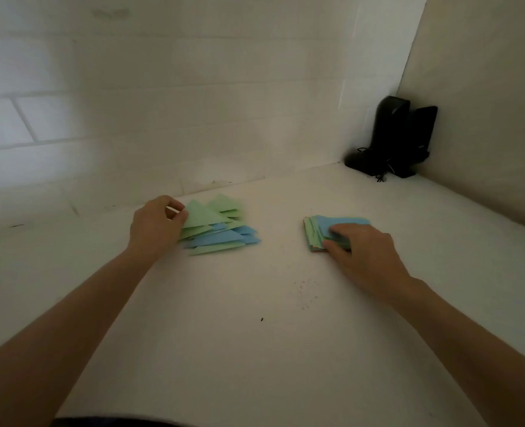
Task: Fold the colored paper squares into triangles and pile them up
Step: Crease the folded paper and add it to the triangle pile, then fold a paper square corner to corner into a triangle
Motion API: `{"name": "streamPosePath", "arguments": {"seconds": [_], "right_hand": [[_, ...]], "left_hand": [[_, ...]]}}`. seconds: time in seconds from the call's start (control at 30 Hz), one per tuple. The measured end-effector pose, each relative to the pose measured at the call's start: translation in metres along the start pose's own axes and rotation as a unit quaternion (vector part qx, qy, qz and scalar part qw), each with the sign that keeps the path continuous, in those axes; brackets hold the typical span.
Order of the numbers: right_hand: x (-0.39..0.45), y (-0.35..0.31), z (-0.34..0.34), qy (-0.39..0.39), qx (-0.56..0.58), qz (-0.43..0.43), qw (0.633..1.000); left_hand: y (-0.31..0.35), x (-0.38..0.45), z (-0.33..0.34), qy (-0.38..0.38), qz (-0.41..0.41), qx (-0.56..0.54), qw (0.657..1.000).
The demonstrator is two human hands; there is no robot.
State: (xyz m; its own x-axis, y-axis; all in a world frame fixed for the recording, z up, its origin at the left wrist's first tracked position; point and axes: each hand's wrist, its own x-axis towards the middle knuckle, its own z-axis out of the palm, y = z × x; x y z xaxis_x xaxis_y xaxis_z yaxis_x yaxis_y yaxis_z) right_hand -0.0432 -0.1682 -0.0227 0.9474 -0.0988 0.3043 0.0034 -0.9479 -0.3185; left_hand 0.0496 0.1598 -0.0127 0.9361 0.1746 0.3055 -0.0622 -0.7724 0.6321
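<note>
A loose pile of folded green and blue triangles (pixel 224 234) lies on the white counter, left of centre. My left hand (pixel 156 224) pinches the left corner of a green triangle (pixel 200 215) that lies on top of the pile. To the right sits a stack of unfolded paper squares (pixel 332 229) with a blue sheet on top. My right hand (pixel 363 254) rests on the near side of that stack, fingers curled over the top blue sheet and thumb at the stack's front edge.
The white counter (pixel 255 334) meets a tiled wall (pixel 162 103) behind the papers. Black devices with cables (pixel 393 140) stand in the far right corner. A beige side wall (pixel 486 103) closes off the right. Small dark specks lie on the counter.
</note>
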Motion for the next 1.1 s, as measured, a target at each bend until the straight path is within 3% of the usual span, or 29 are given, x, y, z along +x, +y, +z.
{"name": "streamPosePath", "arguments": {"seconds": [0.5,0.6,0.7,0.87,1.0,1.1], "right_hand": [[-0.001,0.003,0.005,0.094,0.030,-0.038,0.994],[-0.003,0.003,-0.002,0.145,0.030,-0.025,0.989],[-0.006,0.000,-0.012,0.138,0.063,0.012,0.988],[-0.029,-0.010,-0.032,0.183,0.078,-0.039,0.979],[-0.067,-0.031,-0.033,0.171,0.089,-0.097,0.976],[-0.094,-0.038,-0.022,0.137,0.086,-0.110,0.981]], "left_hand": [[-0.023,0.004,0.004,0.049,0.057,0.041,0.996],[-0.011,-0.001,-0.002,0.067,0.075,0.022,0.995],[0.011,-0.013,-0.008,0.061,0.103,0.001,0.993],[0.056,-0.059,-0.002,0.001,0.207,-0.086,0.975],[0.082,-0.112,0.013,-0.105,0.361,-0.121,0.919],[0.087,-0.144,0.026,-0.184,0.395,-0.127,0.891]]}}
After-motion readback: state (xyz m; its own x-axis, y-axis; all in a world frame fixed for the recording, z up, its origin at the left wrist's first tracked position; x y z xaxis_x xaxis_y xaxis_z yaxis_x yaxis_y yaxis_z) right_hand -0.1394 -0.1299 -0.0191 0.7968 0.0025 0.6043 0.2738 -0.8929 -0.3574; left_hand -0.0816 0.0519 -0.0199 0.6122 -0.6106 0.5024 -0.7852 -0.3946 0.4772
